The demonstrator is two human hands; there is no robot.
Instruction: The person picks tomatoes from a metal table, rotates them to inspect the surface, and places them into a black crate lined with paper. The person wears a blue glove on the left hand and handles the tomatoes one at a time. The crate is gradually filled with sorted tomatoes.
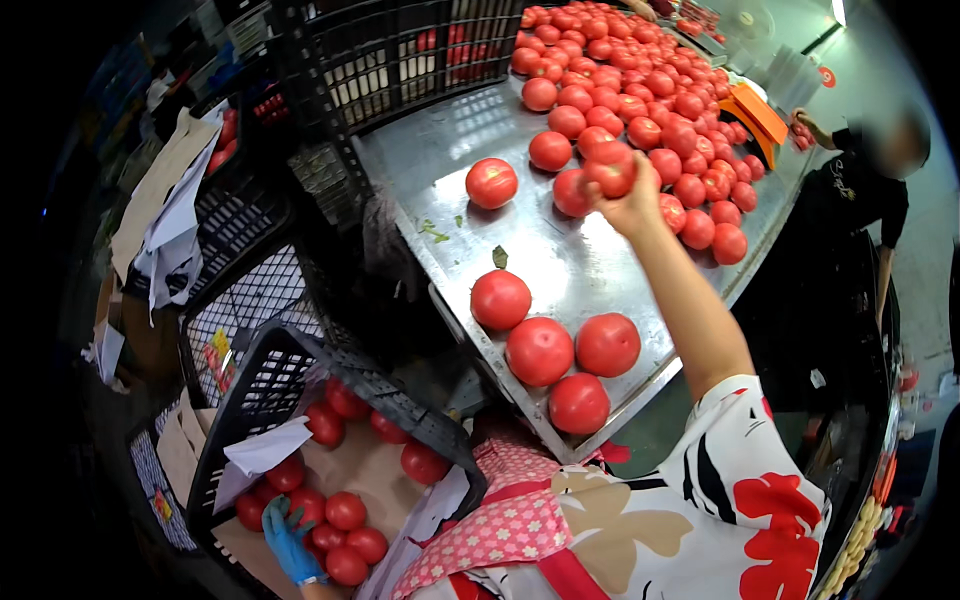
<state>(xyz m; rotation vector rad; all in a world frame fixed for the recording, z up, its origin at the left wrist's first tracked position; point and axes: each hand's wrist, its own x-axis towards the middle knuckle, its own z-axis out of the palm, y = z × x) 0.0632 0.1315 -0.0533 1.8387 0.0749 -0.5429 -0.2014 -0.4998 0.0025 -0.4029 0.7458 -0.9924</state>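
My right hand, bare, grips a red tomato above the metal table, at the near edge of a large heap of tomatoes. My left hand, in a blue glove, is down in a black plastic crate at the lower left, its fingers against tomatoes; whether it grips one I cannot tell. The crate is lined with brown card and white paper and has several tomatoes inside. On the table's near corner sit several larger tomatoes, and a single tomato lies apart near a leaf.
The metal table has a raised rim. An upright black crate stands at its far left, and more crates with paper are at the left. An orange object stands beyond the heap. A person in black is at the right.
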